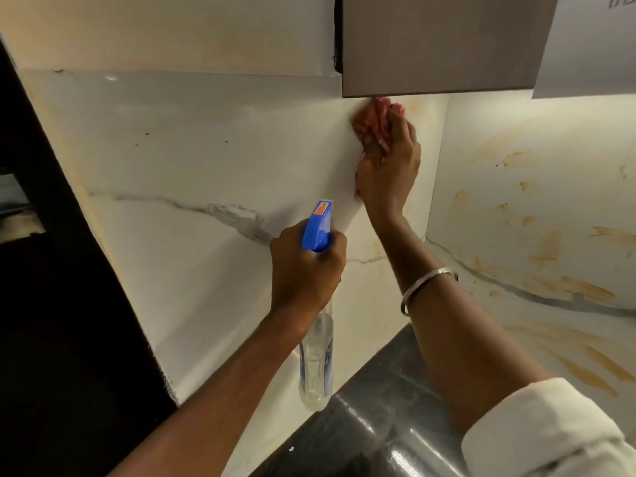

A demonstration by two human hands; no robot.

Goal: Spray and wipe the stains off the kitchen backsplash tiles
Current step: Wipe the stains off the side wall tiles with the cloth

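Marble-patterned backsplash tiles with grey veins fill the view. The adjoining side tile at right carries orange-brown streaks and smears. A grey-brown cabinet hangs above the tiles, and a dark glossy worktop meets them below.

Both forearms reach up and forward from the lower edge, the right one in a rolled white sleeve.

The spray bottle stands with its long axis near vertical. Its clear body hangs down toward the joint of tile and worktop, and its blue trigger head is uppermost, with the nozzle aimed at the tile ahead. The left hand is seen from the back; its grip is wrapped around the bottle's neck just under the head.

The right hand is raised with the wrist bent, and its grip is closed on a bunched pink cloth. The cloth is pressed to the tile right under the cabinet's lower edge, near the corner.

A silver bangle circles the right forearm.
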